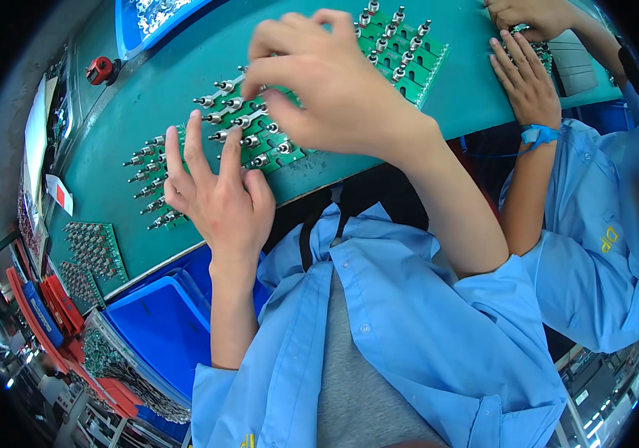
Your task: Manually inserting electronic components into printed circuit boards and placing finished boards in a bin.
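Green circuit boards (pixel 430 69) lie on the bench, carrying rows of metal parts with dark-tipped shafts (pixel 261 160). My left hand (pixel 222 205) rests over the left side of the middle board, its fingers spread and the fingertips among the metal parts. Above the same board, my right hand (pixel 327 86) is bent at the wrist, with thumb and forefinger drawn toward each other near one of the shafts. Slight blur and the curled fingers hide what, if anything, is between them. Another board with similar parts (pixel 156 183) lies left of my left hand.
A blue bin of small silvery parts (pixel 129 33) stands at the far edge, near a red-and-black object (pixel 103 71). Small boards (pixel 95 250) lie at the left. Blue bins (pixel 159 328) sit below the bench edge. At right, a co-worker's hands (pixel 532 86) work over another board.
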`<state>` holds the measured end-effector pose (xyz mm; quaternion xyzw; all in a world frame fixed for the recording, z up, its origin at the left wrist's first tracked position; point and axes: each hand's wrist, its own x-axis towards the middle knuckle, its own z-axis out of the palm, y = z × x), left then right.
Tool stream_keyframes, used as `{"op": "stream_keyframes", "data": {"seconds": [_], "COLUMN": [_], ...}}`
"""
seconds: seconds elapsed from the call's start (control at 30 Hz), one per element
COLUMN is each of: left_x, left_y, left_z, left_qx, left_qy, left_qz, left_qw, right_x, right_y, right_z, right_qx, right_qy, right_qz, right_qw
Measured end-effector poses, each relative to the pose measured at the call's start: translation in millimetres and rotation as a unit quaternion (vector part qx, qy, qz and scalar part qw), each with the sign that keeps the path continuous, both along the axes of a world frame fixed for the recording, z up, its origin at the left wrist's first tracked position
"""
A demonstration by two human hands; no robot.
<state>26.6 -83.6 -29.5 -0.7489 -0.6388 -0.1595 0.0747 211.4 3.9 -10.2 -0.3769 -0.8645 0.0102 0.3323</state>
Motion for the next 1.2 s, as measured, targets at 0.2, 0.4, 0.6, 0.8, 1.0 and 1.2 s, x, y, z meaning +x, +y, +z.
{"op": "stream_keyframes", "data": {"seconds": [0.2,0.4,0.6,0.8,1.0,1.2], "left_x": [-10.6,-14.6,-20.1,-32.5,-39.2,-32.0], "left_y": [8.2,14.3,16.0,28.4,28.0,32.2], "left_z": [-0.4,2.9,5.2,7.4,3.8,7.6], "left_qx": [0.000,-0.013,-0.020,-0.031,-0.034,-0.024], "left_qy": [-0.011,-0.028,-0.041,-0.060,-0.084,-0.092], "left_qz": [-0.025,-0.041,-0.055,-0.091,-0.104,-0.112], "left_qw": [1.000,0.999,0.997,0.994,0.990,0.989], "right_x": [2.9,-1.7,-6.3,-0.8,-8.5,-6.1], "right_y": [4.5,9.9,10.1,15.8,17.3,16.8], "right_z": [-17.6,-14.8,-7.3,2.3,2.6,-5.2], "right_qx": [-0.059,-0.047,-0.018,0.011,-0.021,-0.025], "right_qy": [-0.025,-0.088,-0.146,-0.155,-0.135,-0.140], "right_qz": [-0.023,-0.014,-0.004,0.030,0.057,0.051], "right_qw": [0.998,0.995,0.989,0.987,0.989,0.989]}}
